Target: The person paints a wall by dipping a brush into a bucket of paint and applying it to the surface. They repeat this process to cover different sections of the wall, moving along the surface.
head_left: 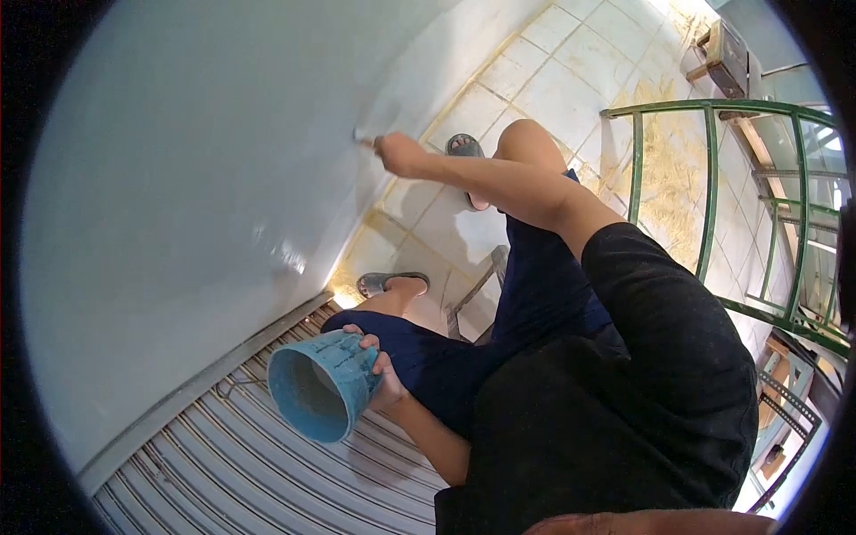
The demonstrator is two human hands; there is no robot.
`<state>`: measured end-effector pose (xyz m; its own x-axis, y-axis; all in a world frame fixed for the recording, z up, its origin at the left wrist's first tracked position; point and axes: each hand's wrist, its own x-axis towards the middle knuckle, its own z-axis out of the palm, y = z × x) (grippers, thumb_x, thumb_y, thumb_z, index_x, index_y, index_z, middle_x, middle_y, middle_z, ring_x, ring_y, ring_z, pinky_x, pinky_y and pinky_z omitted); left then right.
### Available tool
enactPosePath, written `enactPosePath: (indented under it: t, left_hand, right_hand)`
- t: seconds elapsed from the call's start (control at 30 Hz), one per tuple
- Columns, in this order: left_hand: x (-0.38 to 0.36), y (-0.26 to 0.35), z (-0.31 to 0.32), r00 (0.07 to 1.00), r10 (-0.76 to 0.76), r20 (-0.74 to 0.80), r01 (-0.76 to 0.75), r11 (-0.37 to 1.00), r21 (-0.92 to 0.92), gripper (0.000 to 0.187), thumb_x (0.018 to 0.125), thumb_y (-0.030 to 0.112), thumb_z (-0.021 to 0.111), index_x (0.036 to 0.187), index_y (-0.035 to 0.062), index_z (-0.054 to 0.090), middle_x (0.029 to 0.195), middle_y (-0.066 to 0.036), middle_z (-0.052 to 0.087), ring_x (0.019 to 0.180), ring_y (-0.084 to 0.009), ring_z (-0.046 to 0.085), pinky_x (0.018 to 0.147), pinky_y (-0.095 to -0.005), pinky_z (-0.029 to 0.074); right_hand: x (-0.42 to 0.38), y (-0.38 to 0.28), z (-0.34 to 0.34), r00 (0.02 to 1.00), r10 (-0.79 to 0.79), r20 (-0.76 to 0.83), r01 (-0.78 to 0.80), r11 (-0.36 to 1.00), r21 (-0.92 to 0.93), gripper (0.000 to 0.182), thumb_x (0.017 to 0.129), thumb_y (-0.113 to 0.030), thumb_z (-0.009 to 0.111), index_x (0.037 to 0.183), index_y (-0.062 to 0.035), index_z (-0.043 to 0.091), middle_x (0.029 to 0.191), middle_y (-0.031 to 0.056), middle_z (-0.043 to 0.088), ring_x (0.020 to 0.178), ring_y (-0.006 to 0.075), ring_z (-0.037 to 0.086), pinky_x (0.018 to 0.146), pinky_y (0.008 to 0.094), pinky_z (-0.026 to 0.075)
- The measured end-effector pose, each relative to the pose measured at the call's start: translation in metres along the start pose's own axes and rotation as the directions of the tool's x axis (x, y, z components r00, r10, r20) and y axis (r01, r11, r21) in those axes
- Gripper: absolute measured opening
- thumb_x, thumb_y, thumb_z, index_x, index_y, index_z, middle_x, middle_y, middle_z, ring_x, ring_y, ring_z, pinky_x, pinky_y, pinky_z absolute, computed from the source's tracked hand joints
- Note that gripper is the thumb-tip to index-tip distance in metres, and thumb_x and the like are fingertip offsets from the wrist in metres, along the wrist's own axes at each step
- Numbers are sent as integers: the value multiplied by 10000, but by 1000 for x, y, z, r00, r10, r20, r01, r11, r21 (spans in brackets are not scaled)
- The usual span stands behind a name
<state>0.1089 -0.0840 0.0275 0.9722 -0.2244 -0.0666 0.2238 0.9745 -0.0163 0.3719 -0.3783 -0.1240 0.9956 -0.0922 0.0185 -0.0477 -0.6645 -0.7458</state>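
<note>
My left hand (385,379) is closed around the side of a blue plastic bucket (352,361), which is tilted so its mouth faces me. Greyish paint seems to coat the inside. My right arm reaches out to the pale blue-grey wall (178,178). In my closed right hand (403,156) is a small paintbrush (364,139), mostly hidden by the fingers. Its tip appears to touch the wall low down, near the floor. A wet, shiny patch shows on the wall above the bucket.
A ribbed metal shutter (205,464) lies below the bucket. Yellow stains mark the white tiled floor (571,80). Behind my right arm stands a green metal frame (711,196), with a wooden stool (727,58) farther off. Another stool's leg (477,290) shows between my legs.
</note>
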Motion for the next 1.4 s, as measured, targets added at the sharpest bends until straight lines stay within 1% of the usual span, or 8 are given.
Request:
enactPosePath:
  t: [0.1,0.47,0.63,0.77,0.97,1.1,1.23,1.4]
  left_hand:
    - [9,-5,0,1000,-30,-7,30,1000,-5,793,833,393,684,1501,164,324,1504,-199,247,1215,-423,376,750,-464,462]
    - [23,-10,-1,996,-84,-19,85,996,41,832,814,407,694,1505,143,314,1507,-200,244,1204,-419,373,748,-457,450]
    - [22,-12,0,998,-61,-32,62,998,8,843,807,409,701,1507,146,311,1510,-196,243,1207,-417,371,752,-459,451]
    - [25,-13,5,997,-72,-21,73,997,25,822,808,401,704,1498,157,332,1509,-201,242,1208,-420,371,751,-462,457]
    - [21,-10,1,998,-56,-37,58,998,36,785,826,407,687,1492,165,350,1502,-209,253,1206,-422,375,743,-463,460]
    - [21,-13,3,998,-57,-39,58,998,16,772,837,400,677,1492,159,346,1499,-208,263,1212,-424,373,728,-456,458]
    - [21,-11,-1,997,-66,-49,66,998,4,769,842,401,672,1491,154,344,1505,-202,255,1211,-423,376,729,-453,456]
    - [24,-10,0,995,-93,-28,94,994,58,792,823,362,706,1492,150,337,1498,-195,250,1205,-425,386,742,-460,468]
  right_hand:
    - [-15,1,7,969,-53,240,58,998,-12,250,819,-16,550,1039,-9,671,973,234,682,950,409,652,814,523,510]
    - [39,83,-70,984,119,-130,-137,981,-136,224,809,-51,592,992,-72,719,952,206,704,927,389,676,813,483,531]
    - [48,115,-96,686,601,-409,-567,795,217,156,821,-116,638,898,-39,750,928,228,708,921,381,691,824,454,541]
    - [57,100,-88,689,591,-420,-531,805,263,165,808,-127,668,909,-23,748,941,235,707,919,381,693,824,449,540]
    - [43,87,0,890,336,-308,-295,940,172,135,744,-59,658,848,-15,732,845,232,695,853,411,684,805,451,538]
    - [2,64,24,990,-38,136,32,998,44,159,786,-29,608,908,-34,711,910,223,695,905,410,668,799,486,520]
    - [-12,50,22,970,-81,230,87,996,-17,192,817,-42,589,971,-68,702,946,210,691,944,406,660,802,491,514]
    - [49,97,-23,989,147,-11,-146,973,-179,165,857,-122,595,976,-107,708,944,175,704,916,379,676,786,492,526]
